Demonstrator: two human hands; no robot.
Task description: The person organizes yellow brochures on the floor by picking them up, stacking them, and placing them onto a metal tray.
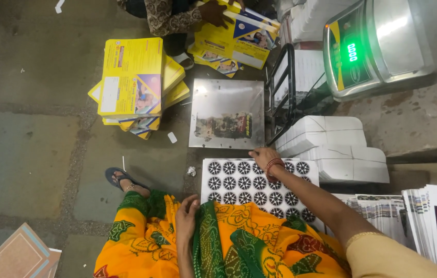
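White patterned sheet (244, 177) lies under right hand's (266, 157) fingertips.

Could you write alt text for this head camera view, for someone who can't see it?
A seated person's right hand touches the far edge of a white sheet of black round wheel-pattern stickers; the left hand rests on an orange-green garment. A stack of flat yellow boxes lies beyond.

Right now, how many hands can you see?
3: the left hand rests on the orange cloth, the right hand touches the patterned sheet, another person's hand holds yellow boxes.
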